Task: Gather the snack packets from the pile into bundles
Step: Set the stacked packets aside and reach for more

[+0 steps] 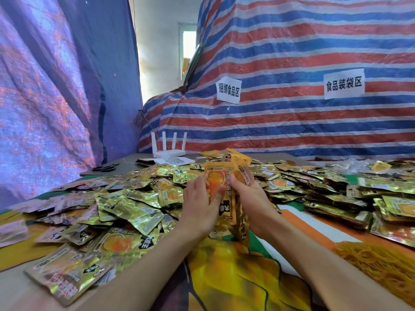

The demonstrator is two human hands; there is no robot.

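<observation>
Right now both hands hold a bundle of snack packets [219, 176] upright at the middle of the scene, just above the near edge of the pile [134, 205]. The left hand [201, 207] grips the bundle from the left, its thumb laid across the front packet. The right hand [252, 198] clasps it from the right, thumb on the front too. Loose gold packets spread across the table [130, 163] to the left, right and far side. A white router [168, 149] and scissors [106, 168] lie at the far left, before a striped tarp [292, 122] bearing two paper signs [343, 85].
</observation>
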